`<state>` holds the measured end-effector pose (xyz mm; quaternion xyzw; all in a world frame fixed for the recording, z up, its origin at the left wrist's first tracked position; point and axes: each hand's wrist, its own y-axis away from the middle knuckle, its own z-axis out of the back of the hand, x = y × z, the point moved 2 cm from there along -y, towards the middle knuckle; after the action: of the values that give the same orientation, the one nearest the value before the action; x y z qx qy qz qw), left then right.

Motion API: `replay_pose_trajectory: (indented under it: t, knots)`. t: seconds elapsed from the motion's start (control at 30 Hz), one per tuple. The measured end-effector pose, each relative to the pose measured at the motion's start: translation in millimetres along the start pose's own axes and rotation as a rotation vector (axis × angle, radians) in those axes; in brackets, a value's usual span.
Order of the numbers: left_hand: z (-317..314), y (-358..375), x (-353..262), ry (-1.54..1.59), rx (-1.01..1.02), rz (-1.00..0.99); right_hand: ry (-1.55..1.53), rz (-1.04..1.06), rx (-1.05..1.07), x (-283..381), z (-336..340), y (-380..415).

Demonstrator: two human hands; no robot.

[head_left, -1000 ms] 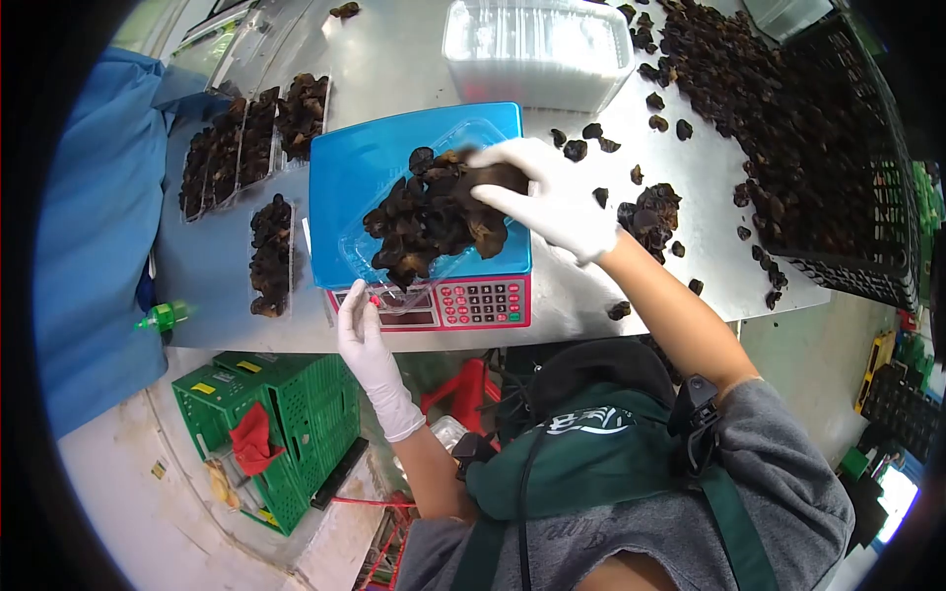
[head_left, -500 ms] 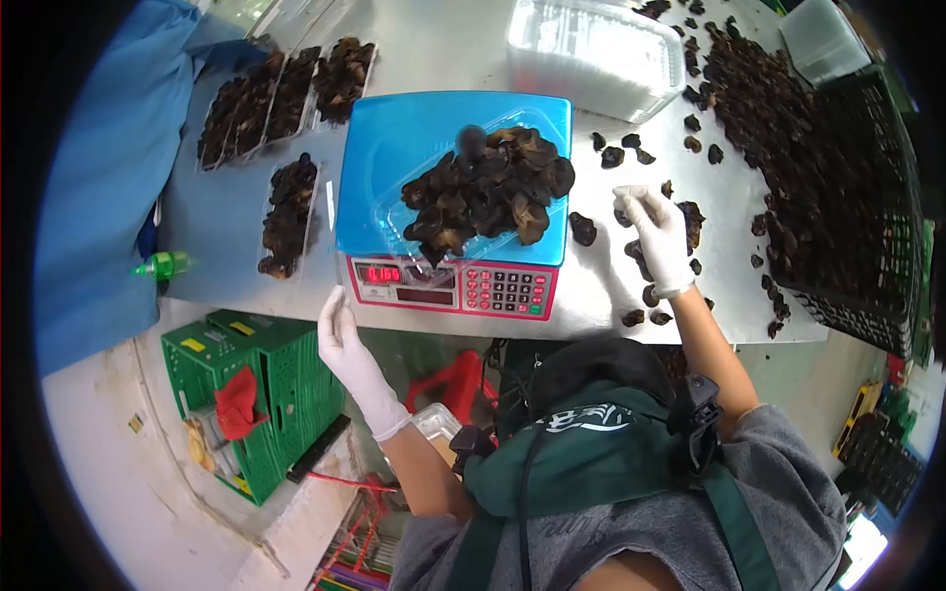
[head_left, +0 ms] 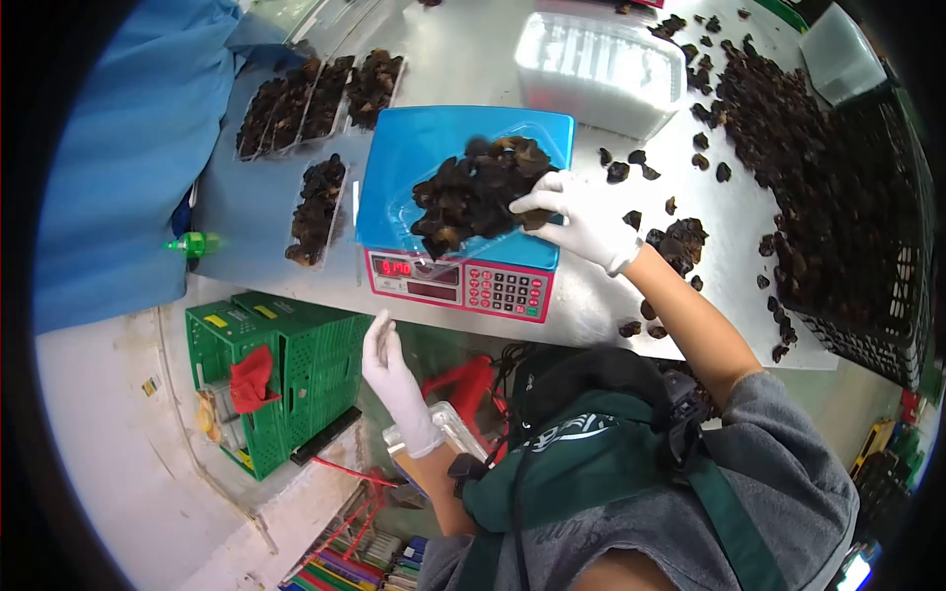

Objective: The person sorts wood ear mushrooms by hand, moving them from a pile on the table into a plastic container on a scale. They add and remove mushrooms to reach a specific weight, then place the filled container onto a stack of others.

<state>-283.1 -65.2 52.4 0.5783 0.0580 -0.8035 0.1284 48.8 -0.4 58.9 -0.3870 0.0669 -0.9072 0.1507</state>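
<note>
A scale with a blue top and red digits stands on the metal table. On it lies a clear plastic tray heaped with dark, curled fungus pieces. My right hand, in a white glove, reaches over the tray's right end, its fingers bent and touching the heap; whether a piece is between them is hidden. In front of the scale, below the table's edge, my left hand is raised in a white glove, fingers extended, holding nothing.
Filled trays lie left of the scale. Stacked clear trays stand behind it. At the right, loose fungus spreads beside a black crate. Green crates stand below the table at the left.
My right hand has moved left from the loose pieces to the heap on the scale. My left hand sits slightly lower and farther right in view. The scale's red digits have changed.
</note>
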Motion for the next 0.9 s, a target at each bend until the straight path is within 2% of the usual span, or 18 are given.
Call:
replay_pose_trajectory:
  t: [0.07, 0.13, 0.2, 0.27, 0.3, 0.4, 0.43, 0.47, 0.5, 0.53, 0.57, 0.6, 0.63, 0.67, 0.73, 0.83, 0.87, 0.9]
  knots:
    - [-1, 10, -13, -0.004, -0.019, 0.015, -0.131, -0.073, -0.137, 2, -1, -5]
    - [6, 15, 0, -0.021, -0.039, 0.053, -0.055, -0.034, -0.483, 6, -9, -16]
    - [0, 19, 3, -0.032, -0.031, 0.064, 0.153, 0.044, -0.539, 21, -10, -30]
    - [-5, 22, 8, -0.046, -0.013, 0.067, 0.214, 0.015, -0.283, 28, -31, -36]
    - [-8, 22, 8, -0.052, 0.014, 0.046, 0.166, 0.042, -0.245, 33, -36, -35]
    - [-14, 22, 5, -0.063, 0.046, 0.013, -0.048, 0.175, -0.559, 20, -15, -15]
    - [-15, 23, 4, -0.068, 0.048, 0.015, -0.124, 0.161, -0.645, 0, -8, -8]
    - [-17, 24, 2, -0.074, 0.047, 0.018, -0.035, 0.122, -0.697, -16, 8, 3]
    - [-19, 24, 0, -0.081, 0.043, 0.02, 0.046, -0.043, -0.692, -54, 2, 14]
    - [-20, 26, -1, -0.084, 0.049, 0.02, 0.203, -0.189, -0.524, -78, 13, 25]
    - [-21, 28, -1, -0.086, 0.052, 0.021, 0.312, -0.296, -0.52, -122, 0, 39]
    - [-23, 30, -2, -0.087, 0.051, 0.02, 0.32, -0.433, -0.313, -149, -2, 51]
    - [-25, 32, -1, -0.064, 0.057, 0.009, 0.36, -0.348, -0.317, -166, -5, 66]
    - [-26, 33, 3, -0.044, 0.051, 0.012, 0.411, -0.327, -0.203, -170, 2, 70]
    - [-28, 37, 1, -0.053, 0.047, 0.008, 0.174, -0.377, -0.239, -186, -2, 75]
    - [-30, 36, 2, -0.017, 0.063, 0.074, -0.001, -0.312, -0.51, -124, 12, 64]
    - [-30, 36, 3, -0.007, 0.074, 0.082, -0.02, -0.211, -0.577, -86, 17, 50]
    - [-30, 34, 4, -0.004, 0.082, 0.077, -0.07, -0.137, -0.494, -43, 25, 34]
